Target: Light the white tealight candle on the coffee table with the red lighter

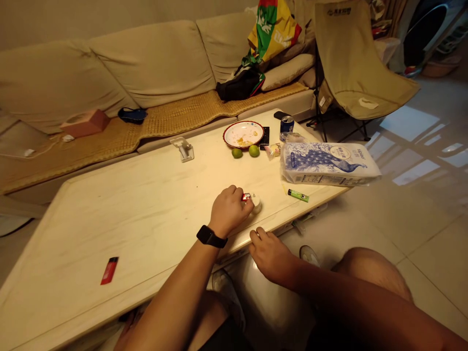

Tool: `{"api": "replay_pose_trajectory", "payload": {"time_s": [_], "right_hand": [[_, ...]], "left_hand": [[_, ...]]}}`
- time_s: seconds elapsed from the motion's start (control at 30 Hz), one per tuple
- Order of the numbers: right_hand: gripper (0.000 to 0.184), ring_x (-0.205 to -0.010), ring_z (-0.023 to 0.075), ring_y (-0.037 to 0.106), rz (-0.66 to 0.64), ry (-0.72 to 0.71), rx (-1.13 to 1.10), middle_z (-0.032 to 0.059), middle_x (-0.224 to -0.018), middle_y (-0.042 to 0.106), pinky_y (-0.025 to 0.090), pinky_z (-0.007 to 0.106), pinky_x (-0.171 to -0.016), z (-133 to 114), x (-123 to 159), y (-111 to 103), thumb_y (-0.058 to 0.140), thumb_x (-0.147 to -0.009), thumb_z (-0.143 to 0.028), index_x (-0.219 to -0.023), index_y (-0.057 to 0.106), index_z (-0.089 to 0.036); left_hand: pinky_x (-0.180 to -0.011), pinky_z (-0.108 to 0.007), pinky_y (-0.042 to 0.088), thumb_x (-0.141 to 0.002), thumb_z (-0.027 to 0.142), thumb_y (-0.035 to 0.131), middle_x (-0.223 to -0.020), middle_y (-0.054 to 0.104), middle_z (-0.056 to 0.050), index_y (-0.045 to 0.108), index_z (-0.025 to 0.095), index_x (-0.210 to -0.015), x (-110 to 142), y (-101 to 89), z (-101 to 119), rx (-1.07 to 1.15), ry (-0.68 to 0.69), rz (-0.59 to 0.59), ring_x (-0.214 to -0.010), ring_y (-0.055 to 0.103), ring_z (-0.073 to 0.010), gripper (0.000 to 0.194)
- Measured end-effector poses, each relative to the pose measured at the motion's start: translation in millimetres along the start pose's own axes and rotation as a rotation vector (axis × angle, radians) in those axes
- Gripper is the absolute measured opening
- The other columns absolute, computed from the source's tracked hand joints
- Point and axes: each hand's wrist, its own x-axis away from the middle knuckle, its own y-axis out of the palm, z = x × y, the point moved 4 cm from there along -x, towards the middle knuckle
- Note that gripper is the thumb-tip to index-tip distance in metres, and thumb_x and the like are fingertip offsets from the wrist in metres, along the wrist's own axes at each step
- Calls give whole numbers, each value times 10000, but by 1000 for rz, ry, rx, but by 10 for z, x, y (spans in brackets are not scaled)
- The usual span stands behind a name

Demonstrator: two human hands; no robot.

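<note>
At the pale wooden tabletop (pixel 120 229), the left hand (pixel 230 212) was closed on a red lighter (pixel 246 197). Right hand (pixel 270 256) was half-curled, empty.

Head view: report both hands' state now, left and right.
Left hand: closed, holding a small red-and-silver lighter.
Right hand: half-curled by the pale wooden table's edge, nothing visible in it.

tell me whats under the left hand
The left hand is over the pale tabletop, a red lighter at its fingertips beside a small white object; the palm hides whatever lies directly beneath.
</note>
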Motion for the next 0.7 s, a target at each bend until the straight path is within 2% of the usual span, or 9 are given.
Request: {"api": "replay_pose_trajectory", "payload": {"time_s": [0.7], "right_hand": [[122, -976, 286, 459, 12, 5, 17, 156, -1026, 550, 436, 387, -716, -3, -1, 16, 549, -888, -184, -906, 651, -119]], "left_hand": [[-740, -372, 414, -890, 347, 483, -837, 589, -83, 550, 202, -776, -25, -15, 33, -13, 5, -45, -809, 539, -224, 196]]}}
